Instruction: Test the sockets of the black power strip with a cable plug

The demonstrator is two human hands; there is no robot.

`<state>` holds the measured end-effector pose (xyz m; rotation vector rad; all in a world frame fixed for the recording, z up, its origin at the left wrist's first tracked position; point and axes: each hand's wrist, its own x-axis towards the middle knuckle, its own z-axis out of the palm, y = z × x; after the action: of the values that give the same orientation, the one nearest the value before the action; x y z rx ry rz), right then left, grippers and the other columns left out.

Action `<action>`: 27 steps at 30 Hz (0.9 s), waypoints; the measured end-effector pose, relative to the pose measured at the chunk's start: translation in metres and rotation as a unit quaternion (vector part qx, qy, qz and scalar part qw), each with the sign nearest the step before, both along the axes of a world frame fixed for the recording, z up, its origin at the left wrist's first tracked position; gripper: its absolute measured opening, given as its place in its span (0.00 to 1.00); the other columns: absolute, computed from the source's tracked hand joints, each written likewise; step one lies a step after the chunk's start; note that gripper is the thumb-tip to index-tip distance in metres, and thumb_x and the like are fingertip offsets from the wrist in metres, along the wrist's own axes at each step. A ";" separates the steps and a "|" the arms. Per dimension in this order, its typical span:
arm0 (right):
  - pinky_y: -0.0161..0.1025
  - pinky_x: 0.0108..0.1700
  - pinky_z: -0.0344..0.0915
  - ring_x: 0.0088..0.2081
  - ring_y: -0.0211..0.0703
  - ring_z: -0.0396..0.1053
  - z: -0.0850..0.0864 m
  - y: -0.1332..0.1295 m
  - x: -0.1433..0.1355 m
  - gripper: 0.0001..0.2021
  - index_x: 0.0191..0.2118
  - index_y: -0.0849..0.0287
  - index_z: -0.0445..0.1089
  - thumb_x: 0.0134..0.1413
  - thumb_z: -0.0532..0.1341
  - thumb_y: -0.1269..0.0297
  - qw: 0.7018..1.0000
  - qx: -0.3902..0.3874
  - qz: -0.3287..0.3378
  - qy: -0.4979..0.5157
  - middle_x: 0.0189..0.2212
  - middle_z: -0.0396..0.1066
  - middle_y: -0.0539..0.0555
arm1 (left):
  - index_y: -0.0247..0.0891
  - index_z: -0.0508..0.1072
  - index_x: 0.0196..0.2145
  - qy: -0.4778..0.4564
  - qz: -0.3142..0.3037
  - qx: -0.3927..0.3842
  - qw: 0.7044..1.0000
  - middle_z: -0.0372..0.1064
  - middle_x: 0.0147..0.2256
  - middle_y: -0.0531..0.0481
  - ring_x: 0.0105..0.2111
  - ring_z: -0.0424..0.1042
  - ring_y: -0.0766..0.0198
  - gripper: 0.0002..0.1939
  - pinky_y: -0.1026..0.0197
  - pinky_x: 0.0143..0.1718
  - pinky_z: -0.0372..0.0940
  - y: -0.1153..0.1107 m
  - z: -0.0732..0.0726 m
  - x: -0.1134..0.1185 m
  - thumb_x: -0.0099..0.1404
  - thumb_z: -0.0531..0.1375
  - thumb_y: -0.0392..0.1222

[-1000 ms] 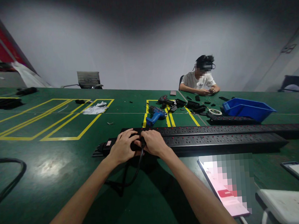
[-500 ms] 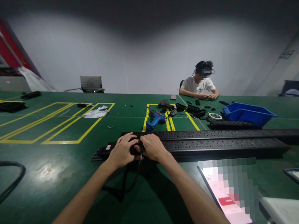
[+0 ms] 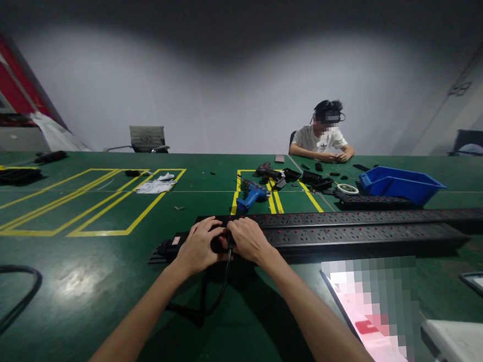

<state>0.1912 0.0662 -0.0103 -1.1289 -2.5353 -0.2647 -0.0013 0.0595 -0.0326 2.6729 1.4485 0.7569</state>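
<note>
Two long black power strips with rows of sockets and red dots lie side by side across the table. On the left part of the nearer power strip [image 3: 353,236], my left hand [image 3: 200,244] is closed, its fingers curled over the strip and a dark part there. Right against it, my right hand [image 3: 249,238] is closed around the upper end of a black cable [image 3: 227,270]. That end is hidden by my fingers, pressed at the strip. From there the cable hangs down and loops left onto the green table [image 3: 111,322].
Beyond the strips are a blue cordless drill [image 3: 251,194], black parts and a blue bin [image 3: 402,183]. Phones [image 3: 367,326] and a white box [image 3: 471,338] lie at the near right. Another cable [image 3: 35,278] curves at left. A person [image 3: 321,139] sits opposite.
Almost nothing differs. Both hands keep their hold at the same spot on the strip, and the view has shifted very slightly.
</note>
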 end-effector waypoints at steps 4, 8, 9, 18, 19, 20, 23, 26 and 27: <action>0.37 0.38 0.56 0.36 0.44 0.68 -0.001 0.003 0.003 0.09 0.38 0.58 0.65 0.61 0.57 0.58 0.998 -0.020 -0.025 0.060 0.35 0.72 0.56 | 0.46 0.73 0.46 -0.003 -0.004 0.000 1.000 0.65 0.54 0.45 0.59 0.58 0.45 0.30 0.42 0.60 0.53 0.001 -0.001 0.000 0.47 0.67 0.61; 0.36 0.38 0.56 0.37 0.43 0.67 0.002 0.004 0.006 0.11 0.40 0.58 0.64 0.64 0.53 0.56 0.985 -0.011 -0.064 0.163 0.35 0.71 0.55 | 0.46 0.71 0.50 0.002 -0.001 0.002 1.000 0.65 0.55 0.45 0.59 0.58 0.45 0.33 0.42 0.60 0.52 0.000 0.000 -0.001 0.48 0.66 0.62; 0.36 0.40 0.56 0.38 0.43 0.66 0.003 0.003 0.006 0.11 0.40 0.58 0.64 0.64 0.52 0.56 0.983 -0.002 -0.060 0.175 0.36 0.71 0.55 | 0.46 0.71 0.51 0.004 -0.002 0.002 1.000 0.64 0.55 0.44 0.59 0.58 0.45 0.34 0.42 0.60 0.52 -0.001 0.000 -0.001 0.48 0.66 0.63; 0.43 0.47 0.53 0.40 0.46 0.65 -0.024 -0.039 0.019 0.11 0.41 0.58 0.65 0.62 0.55 0.56 0.980 0.008 -0.062 0.191 0.37 0.70 0.56 | 0.45 0.69 0.48 0.021 -0.012 0.020 1.000 0.64 0.55 0.44 0.59 0.58 0.48 0.27 0.44 0.61 0.51 -0.007 -0.003 0.002 0.55 0.62 0.60; 0.44 0.48 0.52 0.41 0.47 0.65 -0.028 -0.047 0.022 0.11 0.41 0.58 0.65 0.61 0.56 0.55 0.978 0.008 -0.070 0.194 0.37 0.70 0.56 | 0.44 0.68 0.49 0.020 -0.013 0.023 0.999 0.63 0.55 0.43 0.59 0.58 0.49 0.28 0.45 0.61 0.51 -0.006 -0.005 0.000 0.55 0.62 0.60; 0.44 0.48 0.52 0.41 0.47 0.65 -0.030 -0.054 0.025 0.12 0.42 0.57 0.65 0.61 0.57 0.54 0.978 0.005 -0.075 0.194 0.37 0.70 0.55 | 0.42 0.66 0.51 0.019 -0.014 0.024 0.999 0.63 0.55 0.42 0.60 0.57 0.48 0.31 0.45 0.61 0.52 -0.005 -0.007 -0.002 0.54 0.62 0.61; 0.44 0.47 0.52 0.40 0.47 0.66 -0.032 -0.070 0.032 0.13 0.41 0.57 0.65 0.59 0.58 0.52 0.980 -0.013 -0.075 0.184 0.37 0.71 0.55 | 0.41 0.62 0.55 0.027 0.006 0.028 0.999 0.60 0.57 0.39 0.61 0.55 0.46 0.41 0.45 0.60 0.52 -0.002 -0.009 -0.017 0.50 0.64 0.64; 0.41 0.43 0.53 0.38 0.46 0.66 -0.028 -0.077 0.033 0.15 0.40 0.57 0.65 0.59 0.58 0.50 0.985 -0.048 -0.050 0.158 0.36 0.71 0.56 | 0.44 0.57 0.60 0.041 0.055 0.013 0.998 0.59 0.59 0.39 0.60 0.57 0.42 0.51 0.43 0.58 0.54 -0.002 -0.007 -0.037 0.43 0.66 0.66; 0.41 0.42 0.53 0.37 0.45 0.66 -0.028 -0.078 0.032 0.15 0.39 0.57 0.66 0.59 0.57 0.50 0.986 -0.057 -0.044 0.148 0.35 0.71 0.55 | 0.45 0.55 0.62 0.039 0.074 0.001 0.996 0.58 0.59 0.38 0.58 0.59 0.42 0.54 0.43 0.56 0.56 -0.002 -0.005 -0.044 0.42 0.66 0.67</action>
<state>0.2229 -0.0119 -0.0378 -1.2235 -2.2664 0.0286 -0.0449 0.0572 -0.0374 2.6478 1.6812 0.6664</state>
